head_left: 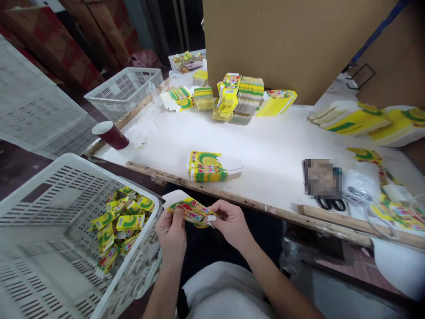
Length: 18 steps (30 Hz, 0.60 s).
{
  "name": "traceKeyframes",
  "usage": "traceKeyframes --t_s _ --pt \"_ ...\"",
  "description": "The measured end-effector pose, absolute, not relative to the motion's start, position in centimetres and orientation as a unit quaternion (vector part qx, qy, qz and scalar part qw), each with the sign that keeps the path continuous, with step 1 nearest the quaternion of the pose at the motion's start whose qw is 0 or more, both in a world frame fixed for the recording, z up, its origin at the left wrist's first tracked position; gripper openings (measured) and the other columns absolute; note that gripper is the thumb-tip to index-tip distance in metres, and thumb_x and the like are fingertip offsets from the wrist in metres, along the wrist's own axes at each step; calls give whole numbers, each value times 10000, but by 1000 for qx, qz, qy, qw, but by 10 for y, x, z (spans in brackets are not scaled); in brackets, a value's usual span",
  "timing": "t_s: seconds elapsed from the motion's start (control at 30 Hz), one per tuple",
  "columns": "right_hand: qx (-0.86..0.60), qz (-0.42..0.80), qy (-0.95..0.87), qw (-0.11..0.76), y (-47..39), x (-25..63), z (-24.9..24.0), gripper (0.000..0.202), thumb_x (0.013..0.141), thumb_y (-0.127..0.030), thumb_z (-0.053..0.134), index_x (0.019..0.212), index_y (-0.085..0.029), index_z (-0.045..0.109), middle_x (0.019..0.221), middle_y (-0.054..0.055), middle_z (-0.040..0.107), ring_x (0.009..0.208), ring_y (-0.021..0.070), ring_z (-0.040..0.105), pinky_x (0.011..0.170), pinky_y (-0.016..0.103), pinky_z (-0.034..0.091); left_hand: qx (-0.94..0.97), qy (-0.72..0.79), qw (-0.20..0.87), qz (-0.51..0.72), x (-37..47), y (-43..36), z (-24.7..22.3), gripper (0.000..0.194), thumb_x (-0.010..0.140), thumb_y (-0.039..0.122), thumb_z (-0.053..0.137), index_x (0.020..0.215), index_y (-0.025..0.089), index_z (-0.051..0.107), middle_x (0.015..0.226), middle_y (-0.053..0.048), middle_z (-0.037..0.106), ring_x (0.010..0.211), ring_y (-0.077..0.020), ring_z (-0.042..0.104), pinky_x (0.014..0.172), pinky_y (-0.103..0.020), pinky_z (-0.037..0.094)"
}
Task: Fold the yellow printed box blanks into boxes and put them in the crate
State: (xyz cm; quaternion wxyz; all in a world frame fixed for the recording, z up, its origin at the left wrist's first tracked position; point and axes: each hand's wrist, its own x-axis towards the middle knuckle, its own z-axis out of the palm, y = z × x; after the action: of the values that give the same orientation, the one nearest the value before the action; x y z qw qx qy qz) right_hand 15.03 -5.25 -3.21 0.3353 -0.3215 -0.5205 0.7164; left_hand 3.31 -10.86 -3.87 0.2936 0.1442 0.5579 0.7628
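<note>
Between my two hands, above my lap and just short of the table edge, is a yellow and green printed carton (pixel 191 208) with white flaps at its ends. My left hand (pixel 171 230) grips its left side, thumb on top. At the right end, the fingers of my right hand (pixel 230 221) pinch the carton by a small white flap. On the table beyond lies a short stack of flat cartons (pixel 209 167) of the same print. To my left, a white plastic basket (pixel 76 161) holds several small yellow cartons (pixel 131 217).
Bundles of flat cartons (pixel 250 93) stand at the back of the white table (pixel 275 141), against a large cardboard sheet (pixel 275 44). A maroon paper cup (pixel 111 134) leans at the left edge. Black-handled scissors (pixel 332 204) and a wooden strip (pixel 345 220) lie at right.
</note>
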Motion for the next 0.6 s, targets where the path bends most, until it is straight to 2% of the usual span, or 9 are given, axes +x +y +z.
traceKeyframes --t_s 0.1,0.17,0.23,0.33,0.4,0.43,0.5,0.53,0.6 --pt "-323 637 -601 359 -42 168 -22 48 721 -194 670 735 -208 713 645 10 661 569 149 572 534 272 448 189 584 308 727 23 -115 -35 236 682 374 727 795 171 686 780 -25 697 703 -150 645 710 -275 535" --pt "-312 535 -680 393 -34 182 -15 151 777 -168 620 839 -244 734 742 30 697 673 180 610 616 312 478 255 583 302 710 14 -123 -23 311 753 396 658 972 176 677 936 -64 700 875 -199 655 810 -316 523" --pt "-302 399 -765 406 -28 193 -9 234 818 -139 574 908 -288 731 810 30 709 790 200 611 749 367 474 341 581 250 696 8 -130 -5 464 781 455 606 1159 188 596 1112 -96 646 1068 -249 593 925 -373 472" --pt "-254 251 -852 384 -28 197 -2 277 847 -112 542 922 -314 717 830 -7 717 907 196 593 965 432 362 494 646 188 551 9 -135 15 784 632 495 733 1306 201 460 1304 -121 519 1237 -313 453 1042 -454 360" --pt "-196 227 -879 372 -35 193 -1 282 859 -98 523 904 -311 703 814 -41 713 961 174 589 1072 435 245 567 683 208 412 16 -132 16 936 545 431 805 1352 214 383 1355 -120 471 1258 -317 424 1053 -465 342" --pt "-176 230 -884 367 -38 191 -2 293 862 -92 511 907 -314 696 811 -49 704 993 167 584 1102 435 198 584 687 232 364 20 -130 14 915 564 385 800 1352 221 366 1343 -112 482 1236 -299 450 1036 -449 367" --pt "-190 254 -870 377 -44 187 -7 283 846 -125 534 1004 -319 667 919 -19 681 1105 193 542 1123 459 168 588 689 270 326 28 -125 5 721 668 304 724 1301 230 386 1248 -85 553 1133 -243 539 964 -391 438" --pt "-228 278 -845 395 -46 186 -10 326 827 -159 567 1109 -311 623 1038 16 652 1174 221 499 1119 478 186 580 696 276 322 32 -123 0 621 709 283 681 1262 232 403 1187 -71 584 1070 -220 575 920 -364 465" --pt "-312 365 -760 439 -47 183 -18 556 793 -240 619 1321 -265 449 1290 92 517 1264 268 419 1091 490 266 557 720 258 324 38 -122 -8 557 727 292 657 1219 231 402 1100 -58 607 972 -204 610 841 -335 495"
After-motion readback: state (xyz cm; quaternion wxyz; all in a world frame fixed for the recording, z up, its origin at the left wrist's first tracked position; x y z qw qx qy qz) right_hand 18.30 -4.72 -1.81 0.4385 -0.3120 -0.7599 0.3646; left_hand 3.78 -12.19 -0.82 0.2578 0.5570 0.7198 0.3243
